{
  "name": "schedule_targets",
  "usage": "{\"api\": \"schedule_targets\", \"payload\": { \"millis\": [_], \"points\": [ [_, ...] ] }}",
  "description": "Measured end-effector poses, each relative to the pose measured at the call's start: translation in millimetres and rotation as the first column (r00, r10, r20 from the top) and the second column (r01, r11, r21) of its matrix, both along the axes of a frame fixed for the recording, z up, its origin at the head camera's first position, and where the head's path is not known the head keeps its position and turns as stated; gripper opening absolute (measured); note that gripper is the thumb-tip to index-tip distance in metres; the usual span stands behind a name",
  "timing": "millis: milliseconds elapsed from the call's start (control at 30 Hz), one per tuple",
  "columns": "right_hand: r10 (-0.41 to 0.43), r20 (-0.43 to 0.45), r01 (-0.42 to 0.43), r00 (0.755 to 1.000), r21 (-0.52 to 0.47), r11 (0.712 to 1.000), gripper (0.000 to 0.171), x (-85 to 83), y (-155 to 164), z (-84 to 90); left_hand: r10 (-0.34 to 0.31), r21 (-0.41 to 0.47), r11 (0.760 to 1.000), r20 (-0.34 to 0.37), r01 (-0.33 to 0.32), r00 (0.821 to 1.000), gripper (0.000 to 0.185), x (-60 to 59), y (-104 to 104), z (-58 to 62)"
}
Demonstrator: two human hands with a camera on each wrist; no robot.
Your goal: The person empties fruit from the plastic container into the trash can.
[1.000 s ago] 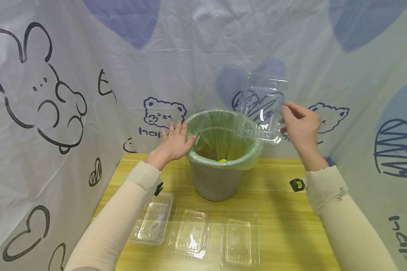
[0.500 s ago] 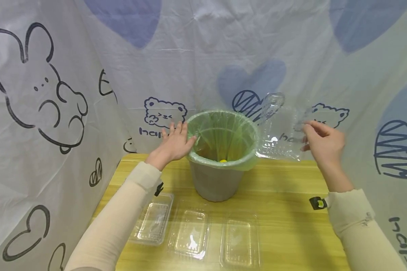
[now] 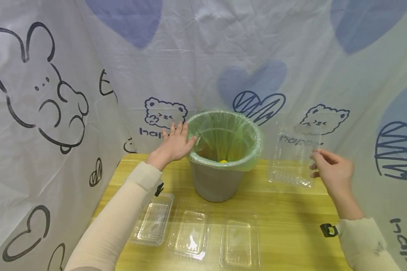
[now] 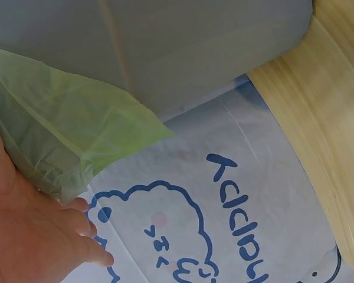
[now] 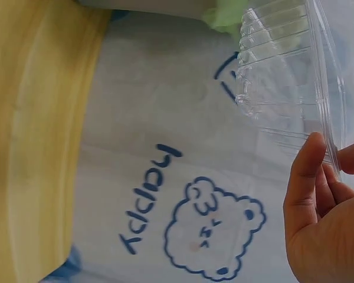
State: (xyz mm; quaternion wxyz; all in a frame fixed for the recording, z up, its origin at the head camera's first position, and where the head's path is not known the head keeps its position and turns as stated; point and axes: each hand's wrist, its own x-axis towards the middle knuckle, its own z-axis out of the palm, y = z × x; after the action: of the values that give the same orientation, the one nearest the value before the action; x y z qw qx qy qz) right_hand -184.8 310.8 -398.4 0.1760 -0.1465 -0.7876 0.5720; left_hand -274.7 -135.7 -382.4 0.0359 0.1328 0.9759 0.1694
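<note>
My right hand [image 3: 335, 173] pinches the edge of a clear plastic food container [image 3: 291, 160], held up to the right of a grey bin [image 3: 217, 184]. In the right wrist view the container [image 5: 283, 71] shows its ridged side, with the thumb and fingertips on its rim. My left hand [image 3: 174, 145] lies with spread fingers at the left rim of the bin, against the green bin liner [image 3: 254, 154] folded over it. From the left wrist, the liner [image 4: 76, 118] hangs beside the palm. Something small and yellow [image 3: 223, 161] sits inside the bin.
Three more clear plastic containers lie in a row on the wooden table: a left one [image 3: 154, 220], a middle one [image 3: 191, 231] and a right one [image 3: 239, 241]. A printed white curtain [image 3: 203, 56] encloses the table at the back and sides.
My right hand has moved right and down, carrying the clear container from over the bin's right rim to beside the bin. My left hand stays at the rim.
</note>
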Motion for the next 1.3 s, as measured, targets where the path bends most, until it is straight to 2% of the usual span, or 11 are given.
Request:
{"api": "schedule_targets", "payload": {
  "millis": [267, 500, 667, 933, 1300],
  "points": [
    [0.030, 0.039, -0.030, 0.999, -0.001, 1.000, 0.047, 13.8, 11.1, -34.9, -0.002, 0.001, 1.000, -0.004, 0.002, 1.000, 0.082, -0.8, 0.8, -0.1],
    [0.025, 0.085, -0.024, 0.996, -0.009, 1.000, 0.042, 26.9, 14.2, -69.6, -0.002, 0.003, 1.000, -0.002, 0.002, 1.000, 0.082, -0.8, 0.9, -0.5],
    [0.034, 0.138, -0.035, 0.990, 0.004, 0.999, 0.049, 37.7, 17.7, -90.5, -0.004, 0.005, 1.000, -0.004, 0.004, 1.000, 0.082, -1.8, 1.7, -0.1],
    [-0.001, 0.255, -0.014, 0.967, 0.056, 0.998, 0.052, 52.3, 23.2, -113.4, 0.001, 0.008, 1.000, -0.002, -0.001, 1.000, 0.082, -1.5, 0.8, -1.0],
    [-0.050, 0.308, 0.023, 0.950, 0.091, 0.996, 0.046, 71.6, 29.9, -155.2, 0.001, 0.011, 1.000, -0.002, -0.001, 1.000, 0.082, 0.3, 0.2, -0.1]
  ]
}}
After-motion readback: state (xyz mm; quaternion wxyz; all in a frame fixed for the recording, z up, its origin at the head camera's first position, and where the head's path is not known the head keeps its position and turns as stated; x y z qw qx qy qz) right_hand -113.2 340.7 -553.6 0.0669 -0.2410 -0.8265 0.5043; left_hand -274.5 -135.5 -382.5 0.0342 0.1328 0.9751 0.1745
